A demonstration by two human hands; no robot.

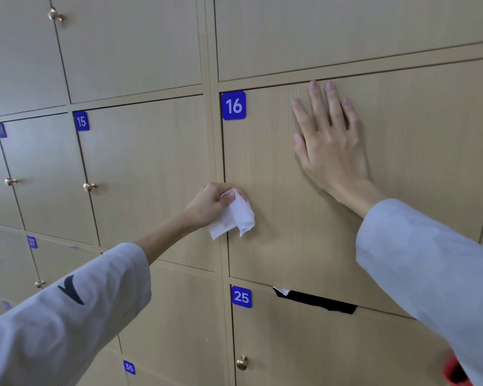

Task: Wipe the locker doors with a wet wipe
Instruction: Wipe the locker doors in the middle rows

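Observation:
A wall of beige wood-grain locker doors fills the view. Door 16 (273, 168) carries a blue number tag (233, 105) at its top left corner. My left hand (211, 204) grips a crumpled white wet wipe (236, 217) and holds it against the left edge of door 16, about where its knob would be; no knob shows there. My right hand (329, 140) lies flat on the upper middle of door 16, fingers straight and spread, pointing up.
Door 15 (145, 174) with a brass knob (89, 186) lies to the left. Door 25 (304, 349) below has a brass knob (242, 363) and black tape (318, 300) along its top edge. Further numbered doors run left and down. A red object (453, 371) shows at the bottom right.

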